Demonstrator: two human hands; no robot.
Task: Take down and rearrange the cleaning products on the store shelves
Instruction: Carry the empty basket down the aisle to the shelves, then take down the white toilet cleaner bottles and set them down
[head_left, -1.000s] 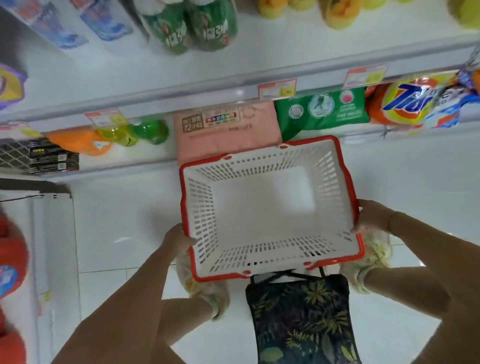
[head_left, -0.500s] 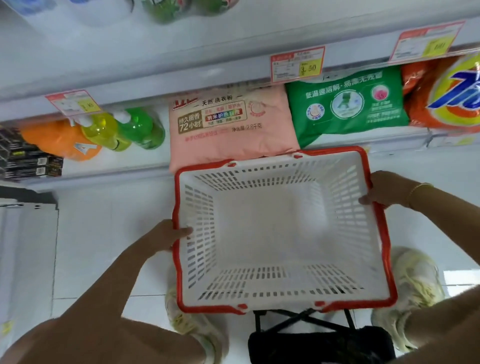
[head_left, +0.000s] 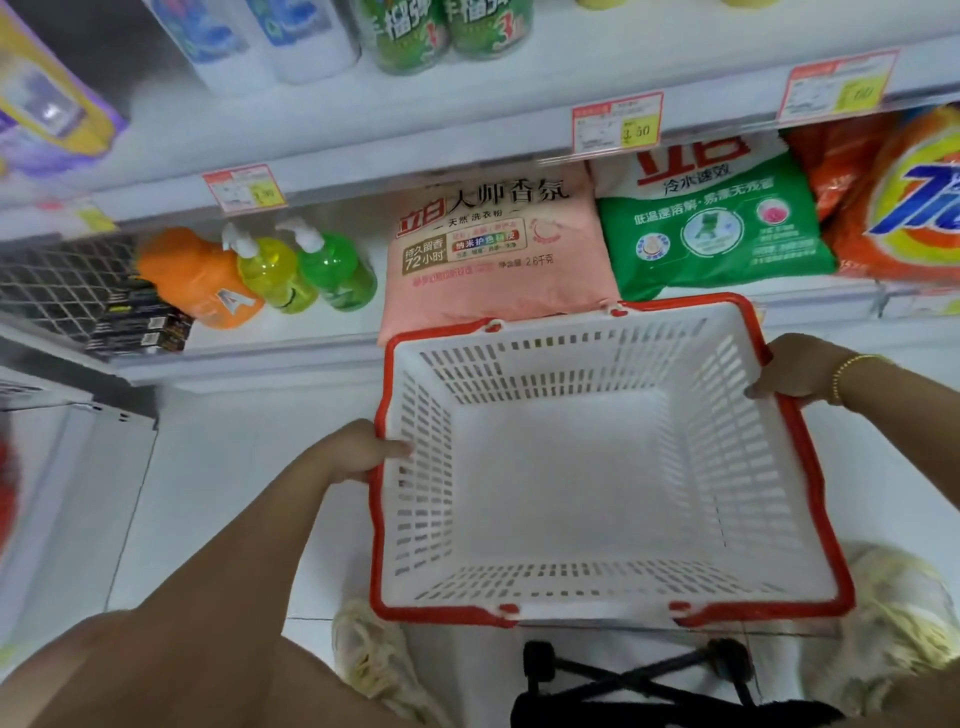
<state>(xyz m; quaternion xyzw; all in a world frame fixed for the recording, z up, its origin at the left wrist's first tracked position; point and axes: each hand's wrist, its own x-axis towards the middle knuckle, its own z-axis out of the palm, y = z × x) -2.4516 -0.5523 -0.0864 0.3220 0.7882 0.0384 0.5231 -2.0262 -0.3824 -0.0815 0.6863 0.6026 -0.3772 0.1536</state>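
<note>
Nothing is taken down yet. The left hand (head_left: 358, 452) and right hand (head_left: 795, 371) each curl round the empty basket's (head_left: 375, 545) rim, while the pink detergent bag (head_left: 493, 249) and green detergent bag (head_left: 711, 228) sit on the shelf (head_left: 291, 335) behind it.

We lose the lower edge of the pink detergent bag (head_left: 493, 244) behind the far wall of the basket (head_left: 571, 364). The orange bag (head_left: 904, 197) runs off the right edge and the green cans (head_left: 447, 31) off the top. The price tags (head_left: 616, 120) are mostly too blurred to read (one number aside). Of the left hand (head_left: 348, 452) we see the thumb; its fingers are hidden outside the basket.
</note>
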